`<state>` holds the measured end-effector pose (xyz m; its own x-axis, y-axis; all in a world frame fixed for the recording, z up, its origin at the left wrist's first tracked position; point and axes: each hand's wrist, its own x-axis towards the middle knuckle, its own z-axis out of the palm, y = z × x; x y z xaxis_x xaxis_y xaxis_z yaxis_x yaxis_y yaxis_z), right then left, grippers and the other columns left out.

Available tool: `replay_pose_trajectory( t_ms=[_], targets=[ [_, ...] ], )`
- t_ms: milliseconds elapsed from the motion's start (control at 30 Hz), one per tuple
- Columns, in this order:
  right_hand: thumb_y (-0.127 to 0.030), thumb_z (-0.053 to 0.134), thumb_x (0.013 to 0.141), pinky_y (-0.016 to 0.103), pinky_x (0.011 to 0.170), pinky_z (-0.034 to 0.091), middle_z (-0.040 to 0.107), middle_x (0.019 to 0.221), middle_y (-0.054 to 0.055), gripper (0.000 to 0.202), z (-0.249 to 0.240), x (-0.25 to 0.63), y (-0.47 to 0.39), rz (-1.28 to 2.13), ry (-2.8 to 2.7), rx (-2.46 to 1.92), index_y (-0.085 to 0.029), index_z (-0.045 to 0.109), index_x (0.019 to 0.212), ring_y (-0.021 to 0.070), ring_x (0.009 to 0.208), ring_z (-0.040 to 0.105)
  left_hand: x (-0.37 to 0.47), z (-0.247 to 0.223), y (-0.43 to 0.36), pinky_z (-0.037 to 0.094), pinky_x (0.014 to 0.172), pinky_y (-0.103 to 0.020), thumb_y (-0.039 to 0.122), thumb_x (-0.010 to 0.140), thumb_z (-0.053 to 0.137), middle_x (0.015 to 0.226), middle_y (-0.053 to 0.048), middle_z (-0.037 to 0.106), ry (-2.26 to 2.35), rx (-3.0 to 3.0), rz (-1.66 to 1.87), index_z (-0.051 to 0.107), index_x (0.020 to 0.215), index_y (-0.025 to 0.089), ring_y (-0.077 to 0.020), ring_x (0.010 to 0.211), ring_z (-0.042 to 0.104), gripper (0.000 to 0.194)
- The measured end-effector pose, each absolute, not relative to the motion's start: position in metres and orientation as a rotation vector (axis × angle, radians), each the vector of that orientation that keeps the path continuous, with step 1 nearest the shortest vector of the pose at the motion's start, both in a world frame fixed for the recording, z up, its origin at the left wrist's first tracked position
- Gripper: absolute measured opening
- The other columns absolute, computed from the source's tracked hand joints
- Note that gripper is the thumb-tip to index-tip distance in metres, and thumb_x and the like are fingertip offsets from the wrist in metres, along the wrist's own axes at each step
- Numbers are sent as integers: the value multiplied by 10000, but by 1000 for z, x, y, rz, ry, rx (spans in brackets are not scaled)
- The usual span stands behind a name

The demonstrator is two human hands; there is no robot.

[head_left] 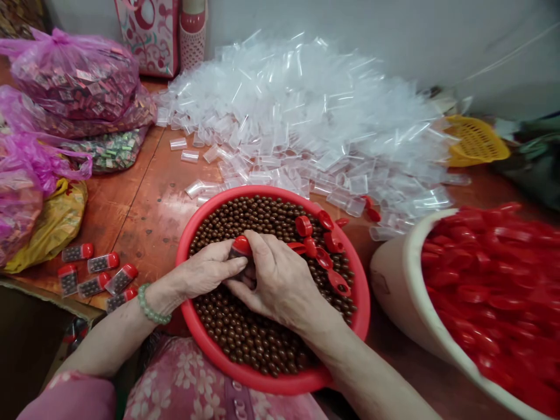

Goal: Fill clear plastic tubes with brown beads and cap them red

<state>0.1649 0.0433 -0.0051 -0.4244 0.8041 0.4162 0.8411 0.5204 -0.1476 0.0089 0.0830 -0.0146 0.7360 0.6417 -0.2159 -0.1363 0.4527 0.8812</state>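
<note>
A red basin (pixel 189 233) full of small brown balls (pixel 258 344) stands before me. Over its middle, my left hand (pixel 205 271) has its fingers wrapped round a small tube with a red cap (pixel 241 245). My right hand (pixel 284 280) closes on the same tube from the other side, its index finger beside the cap. The hands hide most of the tube. Several loose red caps (pixel 324 258) lie on the balls at the basin's right side. Filled, capped tubes (pixel 102 263) lie on the table left of my left wrist.
Behind the basin spreads a large heap of clear empty tubes (pixel 297 111). A white bucket (pixel 396 286) of red caps is at the right. Pink bags (pixel 87 81) fill the left of the wooden table (pixel 126 198); a yellow basket (pixel 475 140) is back right.
</note>
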Motion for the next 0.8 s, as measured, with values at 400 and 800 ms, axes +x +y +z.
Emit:
replay_pose_trajectory(
  t_ms=[400, 800],
  targets=[
    [-382, 521, 861, 375, 644, 468, 647, 779, 122, 532, -8, 159, 44, -314, -2345, -1173, -22, 479, 1250, 252, 709, 579, 15, -21, 77, 505, 713, -353, 648, 861, 421, 688, -59, 612, 738, 739, 477, 606, 732, 138, -193, 717, 595, 558],
    [-363, 478, 903, 454, 712, 522, 703, 945, 242, 535, -12, 147, 33, -385, -2360, -1041, 31, 504, 1264, 301, 815, 646, 14, -22, 53, 458, 959, -388, 266, 892, 356, 960, -79, 646, 1123, 1441, 850, 564, 853, 187, -216, 963, 576, 226]
  ],
)
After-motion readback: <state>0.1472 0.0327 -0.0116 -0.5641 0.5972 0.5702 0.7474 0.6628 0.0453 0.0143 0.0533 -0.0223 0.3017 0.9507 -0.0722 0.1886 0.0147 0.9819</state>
